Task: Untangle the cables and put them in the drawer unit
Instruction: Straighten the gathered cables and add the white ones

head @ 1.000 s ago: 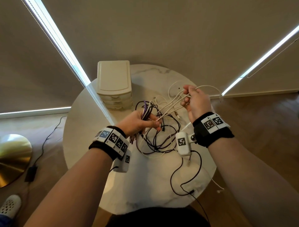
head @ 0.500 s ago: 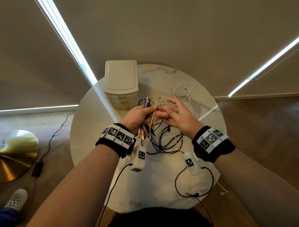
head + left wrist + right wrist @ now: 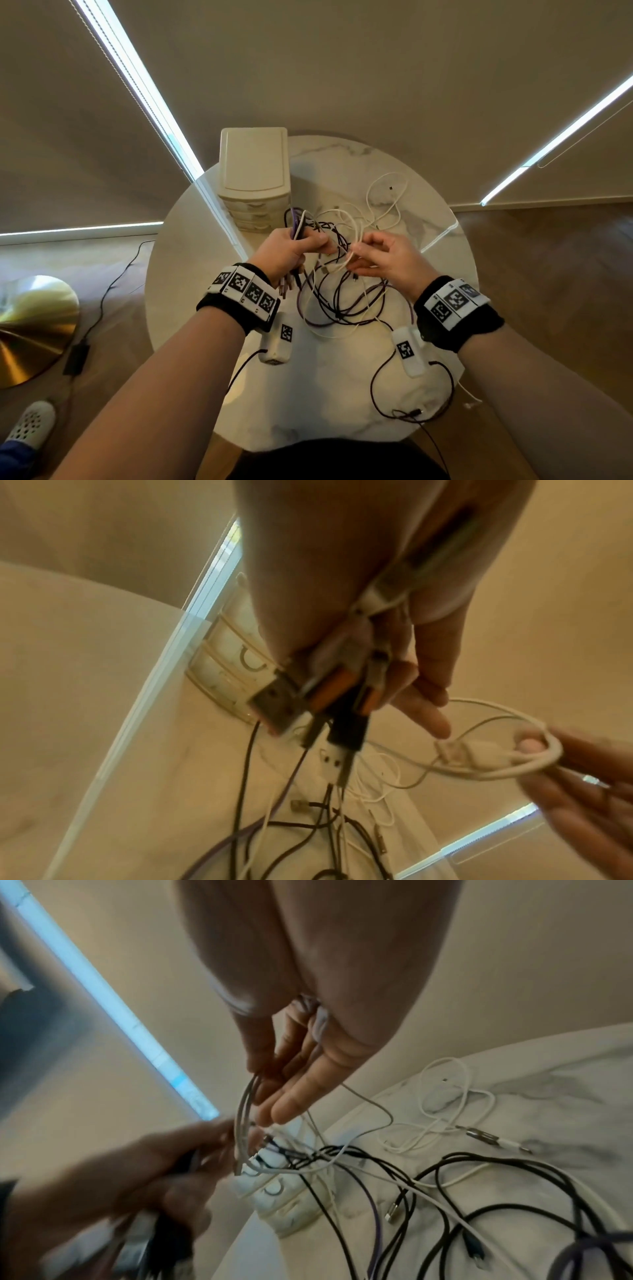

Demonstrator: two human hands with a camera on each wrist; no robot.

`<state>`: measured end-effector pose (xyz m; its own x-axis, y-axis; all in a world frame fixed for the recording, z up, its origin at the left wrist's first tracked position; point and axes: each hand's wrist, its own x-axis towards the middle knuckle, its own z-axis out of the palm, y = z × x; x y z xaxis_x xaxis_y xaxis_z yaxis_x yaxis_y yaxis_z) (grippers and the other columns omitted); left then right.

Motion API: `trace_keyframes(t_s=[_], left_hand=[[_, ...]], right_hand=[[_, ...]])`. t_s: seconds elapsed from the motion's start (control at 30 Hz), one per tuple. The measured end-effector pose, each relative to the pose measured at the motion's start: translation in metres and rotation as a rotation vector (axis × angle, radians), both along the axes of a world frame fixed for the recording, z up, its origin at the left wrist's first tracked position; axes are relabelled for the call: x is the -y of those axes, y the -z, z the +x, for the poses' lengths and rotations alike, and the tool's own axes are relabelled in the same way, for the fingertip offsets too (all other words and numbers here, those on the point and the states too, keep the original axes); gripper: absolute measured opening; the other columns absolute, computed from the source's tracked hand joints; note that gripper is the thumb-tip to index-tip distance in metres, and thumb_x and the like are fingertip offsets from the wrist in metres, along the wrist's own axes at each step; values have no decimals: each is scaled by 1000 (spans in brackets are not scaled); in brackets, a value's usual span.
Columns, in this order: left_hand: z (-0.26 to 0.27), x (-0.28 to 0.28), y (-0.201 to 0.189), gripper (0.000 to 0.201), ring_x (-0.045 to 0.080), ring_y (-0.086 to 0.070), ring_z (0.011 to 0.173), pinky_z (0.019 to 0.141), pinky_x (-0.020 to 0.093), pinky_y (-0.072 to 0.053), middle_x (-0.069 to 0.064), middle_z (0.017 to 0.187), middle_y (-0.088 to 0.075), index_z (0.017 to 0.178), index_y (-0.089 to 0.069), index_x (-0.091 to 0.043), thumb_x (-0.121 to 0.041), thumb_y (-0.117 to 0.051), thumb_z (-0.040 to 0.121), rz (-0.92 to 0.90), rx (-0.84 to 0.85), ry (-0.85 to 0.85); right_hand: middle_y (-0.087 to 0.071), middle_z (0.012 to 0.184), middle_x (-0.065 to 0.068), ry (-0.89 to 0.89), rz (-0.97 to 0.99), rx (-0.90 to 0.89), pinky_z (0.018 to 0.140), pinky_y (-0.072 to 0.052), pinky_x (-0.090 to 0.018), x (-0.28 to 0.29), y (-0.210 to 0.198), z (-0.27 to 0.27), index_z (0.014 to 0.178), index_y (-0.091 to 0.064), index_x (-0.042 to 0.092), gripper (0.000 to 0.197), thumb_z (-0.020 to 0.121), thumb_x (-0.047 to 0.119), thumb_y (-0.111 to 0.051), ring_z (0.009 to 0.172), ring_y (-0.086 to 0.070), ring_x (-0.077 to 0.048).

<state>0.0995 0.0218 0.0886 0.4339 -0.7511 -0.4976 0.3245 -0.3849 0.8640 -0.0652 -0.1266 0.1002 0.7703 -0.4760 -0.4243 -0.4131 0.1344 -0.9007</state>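
Note:
A tangle of black, purple and white cables (image 3: 342, 305) lies on the round marble table (image 3: 342, 394). My left hand (image 3: 315, 241) grips a bundle of cable ends (image 3: 339, 693), and their plugs hang below the fist. Just to its right, my right hand (image 3: 358, 255) pinches a loop of white cable (image 3: 349, 240), which shows as a loop (image 3: 507, 764) in the left wrist view too. The cream drawer unit (image 3: 253, 171) stands at the table's far left with its drawers closed. Another white cable (image 3: 387, 198) lies loose at the back.
A brass lamp base (image 3: 30, 329) and a black power cord (image 3: 102, 308) are on the floor to the left, with a white shoe (image 3: 30, 425) near them. The wrist cameras' black lead (image 3: 411, 413) loops near the table's front edge.
My right hand came down from the raised pull at the right and back to the left hand, where it now pinches a white loop. The left hand kept its bundle.

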Motion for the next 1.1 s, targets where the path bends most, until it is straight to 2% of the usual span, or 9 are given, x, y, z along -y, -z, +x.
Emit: trace_keyframes(t_s=[0.2,0.33,0.47,0.57,0.63,0.73,0.83,0.93,1.1], left_hand=[[1,-5,9,17,7,-40,48,57,30,-36,8,105,-80,103,-75,-14,-29,-72,96,5,45,-12],[-17,7,-1,29,-2,-51,48,53,19,-39,-16,68,-70,122,-72,-10,-18,-74,94,-76,72,99],[-27,16,-3,26,-2,-50,48,52,17,-40,-2,81,-72,112,-72,-1,-16,-77,92,-113,154,24],[-27,17,-3,22,-7,-55,49,54,7,-41,1,83,-70,111,-70,3,-13,-73,95,-91,218,7],[-25,16,-2,20,-6,-53,51,57,12,-44,2,86,-72,107,-70,-5,-21,-72,96,-51,289,4],[-14,9,2,9,9,-50,56,55,25,-47,0,88,-76,96,-69,-16,-24,-70,97,12,282,-100],[-3,-1,7,8,16,-49,58,51,27,-44,2,87,-76,92,-70,-13,-20,-66,95,149,288,-201],[1,-10,14,13,14,-48,58,50,24,-43,1,85,-74,94,-71,-10,-19,-63,98,248,299,-221],[2,-15,18,12,14,-48,63,55,25,-43,3,84,-66,89,-73,-7,-17,-67,94,268,277,-117]], right_hand=[[-75,88,-3,243,106,111,78,-63,-30,22,-5,-10,123,-66,2,24,102,11,-57,80,-74,-15],[-74,94,-7,252,164,153,79,-63,-30,18,-11,-3,118,-65,0,20,101,9,-59,83,-75,-18],[-73,92,-11,244,141,141,72,-62,-31,12,-12,6,111,-62,6,12,99,4,-60,78,-76,-20],[-69,107,-22,219,131,84,75,-63,-41,14,-7,10,142,-35,7,54,96,-4,-61,75,-73,-28],[-69,111,-25,146,20,3,81,-61,-48,19,-3,11,159,-12,19,87,93,-6,-64,79,-73,-32],[-71,105,-7,93,-308,-103,84,-61,-48,36,-9,10,152,-40,18,63,95,1,-62,81,-72,-22],[-68,102,9,387,-444,-55,86,-62,-39,66,-27,9,120,-68,18,24,101,8,-56,85,-72,-12],[-70,108,5,662,-360,98,88,-61,-31,99,-36,13,118,-69,14,22,100,7,-60,92,-74,-9],[-61,135,0,732,-644,-88,99,-55,-32,126,-21,11,140,-58,20,42,98,19,-64,106,-64,-10]])
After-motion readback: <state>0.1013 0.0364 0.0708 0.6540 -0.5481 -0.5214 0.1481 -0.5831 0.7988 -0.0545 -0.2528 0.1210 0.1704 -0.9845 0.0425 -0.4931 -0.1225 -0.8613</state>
